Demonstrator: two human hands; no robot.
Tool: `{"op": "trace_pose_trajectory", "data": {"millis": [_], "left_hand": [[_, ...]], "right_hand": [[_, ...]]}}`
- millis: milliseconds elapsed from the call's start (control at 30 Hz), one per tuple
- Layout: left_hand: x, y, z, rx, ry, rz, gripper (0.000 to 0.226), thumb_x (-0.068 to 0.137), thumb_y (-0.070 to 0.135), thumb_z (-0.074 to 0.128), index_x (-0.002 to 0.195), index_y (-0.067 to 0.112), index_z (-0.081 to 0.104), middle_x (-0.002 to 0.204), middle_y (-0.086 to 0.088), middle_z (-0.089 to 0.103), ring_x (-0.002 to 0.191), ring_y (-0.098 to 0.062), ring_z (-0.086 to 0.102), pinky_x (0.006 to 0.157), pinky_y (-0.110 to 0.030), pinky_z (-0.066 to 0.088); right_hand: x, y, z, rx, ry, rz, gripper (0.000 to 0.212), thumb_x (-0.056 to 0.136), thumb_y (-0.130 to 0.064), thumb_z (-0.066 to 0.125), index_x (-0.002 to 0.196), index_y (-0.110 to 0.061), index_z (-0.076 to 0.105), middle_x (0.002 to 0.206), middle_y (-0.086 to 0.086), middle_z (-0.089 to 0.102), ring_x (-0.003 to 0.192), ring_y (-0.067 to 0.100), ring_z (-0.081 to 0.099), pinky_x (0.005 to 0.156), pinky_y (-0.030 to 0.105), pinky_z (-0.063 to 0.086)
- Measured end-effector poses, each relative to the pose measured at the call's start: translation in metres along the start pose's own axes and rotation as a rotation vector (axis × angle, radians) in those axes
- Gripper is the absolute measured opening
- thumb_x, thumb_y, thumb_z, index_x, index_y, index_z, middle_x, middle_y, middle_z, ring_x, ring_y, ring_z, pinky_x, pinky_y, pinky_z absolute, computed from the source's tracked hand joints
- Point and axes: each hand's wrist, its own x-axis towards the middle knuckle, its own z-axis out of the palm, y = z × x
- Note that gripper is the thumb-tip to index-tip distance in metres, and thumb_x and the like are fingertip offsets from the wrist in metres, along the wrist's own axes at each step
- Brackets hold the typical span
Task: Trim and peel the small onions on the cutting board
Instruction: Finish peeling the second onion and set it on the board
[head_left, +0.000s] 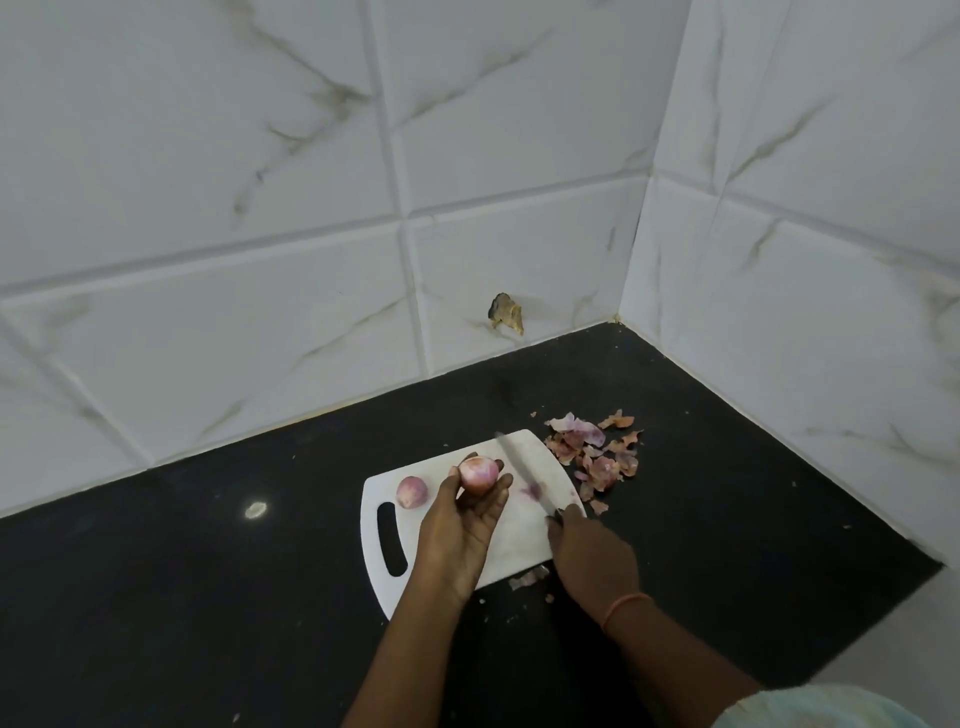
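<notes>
pink onion pinched in left hand; right hand grips knife. peeling underway; next, strip remaining skin.

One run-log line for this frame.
left hand: holds onion | right hand: grips knife | second onion: on cutting board | peels: on counter

Peel scraps right of cutting board
</notes>
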Motion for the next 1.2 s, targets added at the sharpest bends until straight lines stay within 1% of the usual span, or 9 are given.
{"op": "trace_pose_trajectory", "data": {"millis": [200,400,533,600,733,833,900,1033,1200], "left_hand": [[-0.008,-0.004,0.006,0.108,-0.071,-0.013,0.034,0.104,0.021,0.047,0.128,-0.001,0.056,0.116,-0.024,0.071,0.098,-0.033,0.074,0.080,-0.032,0.062],[-0.010,-0.011,0.013,0.275,-0.123,0.024,0.031,0.103,0.021,0.044,0.128,0.010,0.059,0.118,-0.019,0.071,0.075,-0.021,0.067,0.068,-0.028,0.057],[-0.012,-0.016,0.021,0.350,-0.126,0.057,0.031,0.103,0.022,0.042,0.125,0.011,0.061,0.117,-0.017,0.072,0.068,-0.017,0.058,0.066,-0.027,0.051],[-0.012,-0.020,0.027,0.380,-0.109,0.084,0.031,0.103,0.023,0.040,0.122,0.009,0.061,0.108,-0.016,0.073,0.062,-0.016,0.052,0.063,-0.028,0.045],[-0.015,-0.030,0.044,0.532,-0.080,0.155,0.031,0.104,0.025,0.036,0.108,0.013,0.065,0.087,-0.013,0.067,0.062,-0.018,0.057,0.062,-0.031,0.045],[-0.017,-0.037,0.057,0.621,-0.114,0.181,0.032,0.105,0.030,0.040,0.111,0.012,0.065,0.105,-0.013,0.073,0.101,-0.024,0.071,0.089,-0.039,0.057],[-0.017,-0.041,0.071,0.556,-0.099,0.171,0.035,0.106,0.035,0.041,0.111,0.010,0.066,0.107,-0.012,0.074,0.107,-0.025,0.071,0.097,-0.044,0.054],[-0.019,-0.049,0.095,0.361,-0.076,0.101,0.041,0.107,0.035,0.036,0.104,0.008,0.066,0.085,-0.006,0.078,0.082,-0.016,0.076,0.079,-0.032,0.056],[-0.023,-0.063,0.115,0.309,-0.069,0.111,0.033,0.107,0.027,0.036,0.111,0.007,0.062,0.097,-0.009,0.077,0.096,-0.022,0.074,0.081,-0.035,0.056]], "right_hand": [[0.003,0.023,-0.023,0.085,0.185,0.007,0.033,0.102,-0.037,0.038,0.128,-0.020,0.050,0.106,-0.003,0.060,0.086,0.007,0.059,0.072,0.019,0.046],[-0.003,0.006,0.007,-0.013,0.035,-0.122,0.047,0.102,-0.031,0.041,0.147,-0.026,0.029,0.140,0.000,0.044,0.118,0.013,0.050,0.090,0.025,0.050],[-0.006,0.010,0.006,-0.079,0.025,-0.082,0.043,0.098,-0.031,0.047,0.141,-0.028,0.039,0.145,0.002,0.038,0.133,0.020,0.036,0.104,0.033,0.040],[-0.005,0.012,-0.010,0.075,0.124,-0.113,0.036,0.097,-0.037,0.050,0.133,-0.030,0.049,0.141,-0.003,0.041,0.129,0.017,0.039,0.104,0.033,0.040],[-0.003,-0.005,-0.065,0.703,0.238,-0.267,0.024,0.096,-0.031,0.057,0.119,-0.029,0.059,0.120,-0.014,0.055,0.104,0.001,0.055,0.082,0.012,0.047],[-0.004,-0.012,-0.089,0.825,0.177,-0.348,0.021,0.093,-0.024,0.063,0.114,-0.029,0.061,0.116,-0.013,0.058,0.105,0.003,0.057,0.079,0.011,0.048],[-0.003,-0.008,-0.094,0.920,0.167,-0.282,0.025,0.088,-0.019,0.069,0.109,-0.032,0.062,0.114,-0.014,0.060,0.099,0.003,0.060,0.075,0.013,0.051],[0.006,0.006,-0.100,1.053,0.214,-0.157,0.023,0.082,-0.015,0.076,0.100,-0.026,0.068,0.106,-0.012,0.066,0.096,0.005,0.065,0.079,0.018,0.053],[0.017,0.019,-0.111,1.129,0.234,-0.139,0.025,0.083,-0.009,0.074,0.092,-0.032,0.071,0.104,-0.012,0.071,0.100,0.003,0.066,0.086,0.019,0.052]]}}
